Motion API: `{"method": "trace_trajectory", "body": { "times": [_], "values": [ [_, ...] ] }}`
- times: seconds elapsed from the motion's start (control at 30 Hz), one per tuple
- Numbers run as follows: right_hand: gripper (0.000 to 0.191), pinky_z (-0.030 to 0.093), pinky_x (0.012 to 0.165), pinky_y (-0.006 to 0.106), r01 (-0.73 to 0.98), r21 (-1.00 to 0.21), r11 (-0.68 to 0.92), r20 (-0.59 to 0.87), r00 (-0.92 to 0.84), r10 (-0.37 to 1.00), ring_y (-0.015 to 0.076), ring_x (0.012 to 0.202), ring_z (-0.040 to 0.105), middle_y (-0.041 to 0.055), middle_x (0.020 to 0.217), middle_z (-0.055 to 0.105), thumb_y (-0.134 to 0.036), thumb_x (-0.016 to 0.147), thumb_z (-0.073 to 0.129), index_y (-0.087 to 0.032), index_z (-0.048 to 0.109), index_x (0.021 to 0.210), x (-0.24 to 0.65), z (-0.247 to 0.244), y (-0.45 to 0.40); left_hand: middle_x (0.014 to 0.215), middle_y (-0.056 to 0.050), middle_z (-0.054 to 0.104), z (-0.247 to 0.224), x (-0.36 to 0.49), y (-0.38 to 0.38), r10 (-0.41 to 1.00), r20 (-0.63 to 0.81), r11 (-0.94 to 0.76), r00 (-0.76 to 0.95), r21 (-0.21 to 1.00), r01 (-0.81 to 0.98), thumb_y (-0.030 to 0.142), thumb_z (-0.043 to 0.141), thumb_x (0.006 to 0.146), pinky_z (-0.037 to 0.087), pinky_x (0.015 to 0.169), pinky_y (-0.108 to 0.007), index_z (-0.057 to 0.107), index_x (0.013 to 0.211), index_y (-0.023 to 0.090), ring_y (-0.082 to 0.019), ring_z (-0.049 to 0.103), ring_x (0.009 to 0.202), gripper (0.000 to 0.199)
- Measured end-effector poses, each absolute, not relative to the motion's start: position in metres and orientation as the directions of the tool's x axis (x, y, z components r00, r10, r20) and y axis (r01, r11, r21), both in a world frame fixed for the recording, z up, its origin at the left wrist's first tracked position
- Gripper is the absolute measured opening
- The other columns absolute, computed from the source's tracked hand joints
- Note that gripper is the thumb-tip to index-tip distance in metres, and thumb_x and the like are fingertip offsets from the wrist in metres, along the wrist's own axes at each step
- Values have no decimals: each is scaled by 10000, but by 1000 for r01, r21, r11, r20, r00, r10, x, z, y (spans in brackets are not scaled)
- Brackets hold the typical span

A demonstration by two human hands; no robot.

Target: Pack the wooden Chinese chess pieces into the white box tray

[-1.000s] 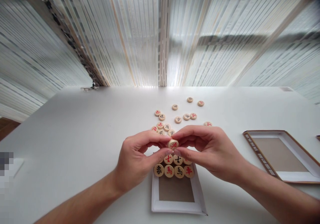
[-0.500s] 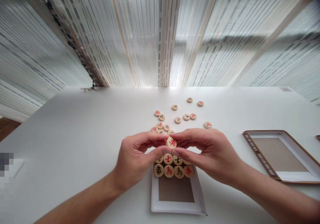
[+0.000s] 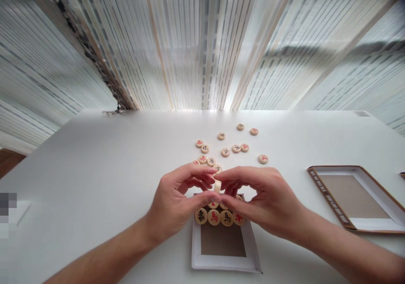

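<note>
A round wooden Chinese chess piece (image 3: 217,186) is turned edge-on above the box, pinched at the fingertips where my two hands meet. My left hand (image 3: 180,195) has its thumb below and its index finger above the piece. From the other side, my right hand (image 3: 262,195) grips it between thumb and index finger. Below sits an open cardboard box (image 3: 226,263) with white inner edges. Its front visible row holds a black-character piece (image 3: 201,216), a red one (image 3: 214,217) and others; the row behind is partly covered by my hands.
Several loose pieces lie on the white table (image 3: 104,182) beyond my hands, among them a red-marked piece (image 3: 263,159) and a black-marked one (image 3: 240,127). The box lid (image 3: 330,199) rests at right. Striped blinds (image 3: 190,43) hang along the far edge.
The held piece has turned from showing its red character to showing its pale rim. My left index finger has lifted slightly from it; both hands remain over the box.
</note>
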State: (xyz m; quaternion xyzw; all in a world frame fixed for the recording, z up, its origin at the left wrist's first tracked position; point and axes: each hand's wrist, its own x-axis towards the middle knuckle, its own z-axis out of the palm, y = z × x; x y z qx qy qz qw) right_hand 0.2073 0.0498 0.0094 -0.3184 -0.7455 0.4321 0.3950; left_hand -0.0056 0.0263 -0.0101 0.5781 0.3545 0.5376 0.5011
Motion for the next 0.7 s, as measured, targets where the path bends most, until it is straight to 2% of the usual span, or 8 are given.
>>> {"method": "trace_trajectory", "body": {
  "times": [0.1,0.2,0.33,0.43,0.57,0.7],
  "values": [
    [120,615,573,220,151,-868,473,351,-486,800,141,610,729,28,752,798,-177,903,809,-168,802,1022,207,7,48,921,-23,806,-9,-4,26,963,178,-141,202,972,-187,152,975,771,663,823,-216,846,1129,218,-142,771,846,386],
    [121,624,618,230,85,-901,426,323,-523,789,141,640,739,27,781,796,-149,925,756,-180,785,1038,205,8,46,866,-36,832,-7,-3,25,963,136,-107,233,985,-135,154,1002,726,660,798,-204,861,1034,177,-151,784,811,340],
    [223,630,648,240,-22,-977,214,188,-568,801,154,699,767,28,815,793,-122,942,679,-198,765,1133,204,13,43,848,-36,864,-5,-4,23,967,184,-175,177,982,-67,145,991,739,672,758,-197,880,1001,184,-157,811,759,287],
    [152,625,632,240,-53,-999,-6,24,-553,833,172,715,782,42,787,801,-195,936,737,-191,758,1086,203,14,43,807,-31,863,-5,-5,22,961,249,-251,118,968,1,159,1001,726,676,705,-194,887,1029,187,-156,809,700,325],
    [265,605,573,227,-125,-958,-259,-153,-542,827,181,680,789,55,776,814,-324,868,889,-179,725,1018,201,14,45,736,-28,844,-5,-7,21,914,396,-403,85,908,110,188,1023,692,667,641,-211,883,997,171,-158,780,619,337],
    [346,603,591,205,-187,-901,-391,-220,-579,785,150,648,776,38,784,819,-283,756,991,-167,734,958,199,13,46,736,-44,850,-3,-7,20,855,505,-519,120,835,185,225,992,754,666,632,-245,872,977,167,-174,781,604,260]
  ]
}}
